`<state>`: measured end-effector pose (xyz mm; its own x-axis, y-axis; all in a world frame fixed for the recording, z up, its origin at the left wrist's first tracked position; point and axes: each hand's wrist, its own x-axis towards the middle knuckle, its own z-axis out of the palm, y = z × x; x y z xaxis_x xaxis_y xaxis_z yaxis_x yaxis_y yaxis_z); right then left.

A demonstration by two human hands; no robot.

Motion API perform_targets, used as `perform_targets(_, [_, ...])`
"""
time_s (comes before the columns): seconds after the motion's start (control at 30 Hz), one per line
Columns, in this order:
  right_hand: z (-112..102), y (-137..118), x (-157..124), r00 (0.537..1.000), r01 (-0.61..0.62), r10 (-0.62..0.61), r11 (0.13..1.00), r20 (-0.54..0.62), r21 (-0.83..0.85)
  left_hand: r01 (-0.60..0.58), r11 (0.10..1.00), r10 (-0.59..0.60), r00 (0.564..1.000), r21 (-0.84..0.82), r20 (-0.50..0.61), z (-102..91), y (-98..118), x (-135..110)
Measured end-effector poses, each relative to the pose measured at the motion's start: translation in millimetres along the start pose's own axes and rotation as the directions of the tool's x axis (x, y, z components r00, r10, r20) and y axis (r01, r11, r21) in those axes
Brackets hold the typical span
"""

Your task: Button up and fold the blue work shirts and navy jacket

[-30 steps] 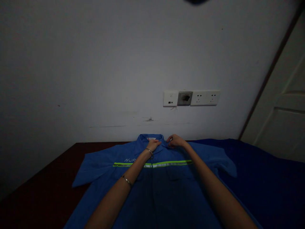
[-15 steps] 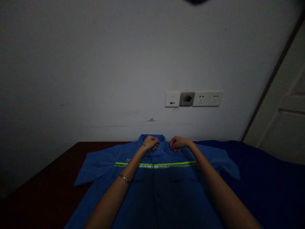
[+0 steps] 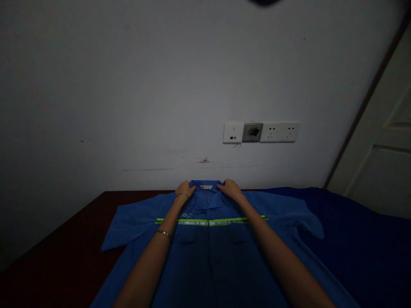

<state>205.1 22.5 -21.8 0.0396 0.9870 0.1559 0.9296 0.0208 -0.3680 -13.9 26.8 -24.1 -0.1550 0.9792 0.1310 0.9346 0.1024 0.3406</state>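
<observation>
A blue short-sleeved work shirt lies front up, collar toward the wall, with a yellow-green and silver reflective band across its chest. My left hand grips the left side of the collar, thumb on the inside. On the collar's right side, my right hand pinches the cloth in the same way. Between my hands shows a white neck label. Pale lettering on the chest is partly covered by my left forearm. The shirt's lower hem is out of view.
Beneath the shirt is a dark red surface on the left and dark blue cloth on the right. The wall rises just behind the collar, bearing switches and sockets. A pale panelled door stands at the right.
My hands have moved from the collar's front and the right shoulder area to the two sides of the collar and closed on it. The neck label has come into view.
</observation>
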Motion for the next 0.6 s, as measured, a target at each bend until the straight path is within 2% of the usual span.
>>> perform_targets(0.1, [6.0, -3.4, 1.9, 0.998, -0.051, 0.051, 0.999, -0.027, -0.013, -0.01, 0.999, 0.01, 1.0, -0.034, 0.012, 5.8, -1.0, 7.1])
perform_targets(0.2, [7.4, -2.3, 2.3, 0.995, -0.057, 0.055, 0.998, -0.081, -0.02, -0.081, 0.991, 0.082, 0.997, -0.11, 0.009, 9.2, -2.0, 14.9])
perform_targets(0.27, [4.9, 0.9, 2.6, 0.991, -0.046, 0.042, 0.999, -0.127, -0.024, -0.128, 0.976, 0.123, 0.992, -0.179, -0.035, 9.9, -3.0, 19.0])
perform_targets(0.33, [0.3, 5.1, 3.4, 0.984, -0.055, 0.049, 0.998, -0.172, -0.025, -0.133, 0.959, 0.11, 0.988, -0.249, -0.105, 8.8, -3.9, 21.0])
perform_targets(0.43, [-6.9, 10.4, 4.3, 0.974, -0.077, 0.07, 0.997, -0.216, -0.025, -0.055, 0.926, -0.001, 0.989, -0.375, -0.147, 4.8, -3.8, 19.6])
perform_targets(0.53, [-9.0, 12.1, 3.5, 0.971, -0.068, 0.058, 0.997, -0.231, -0.035, 0.061, 0.854, -0.096, 0.995, -0.517, -0.041, 1.9, -1.4, 14.7])
perform_targets(0.6, [-6.8, 11.3, 2.1, 0.972, -0.063, 0.05, 0.997, -0.229, -0.047, 0.103, 0.821, -0.1, 0.994, -0.562, 0.036, 2.4, 0.7, 11.8])
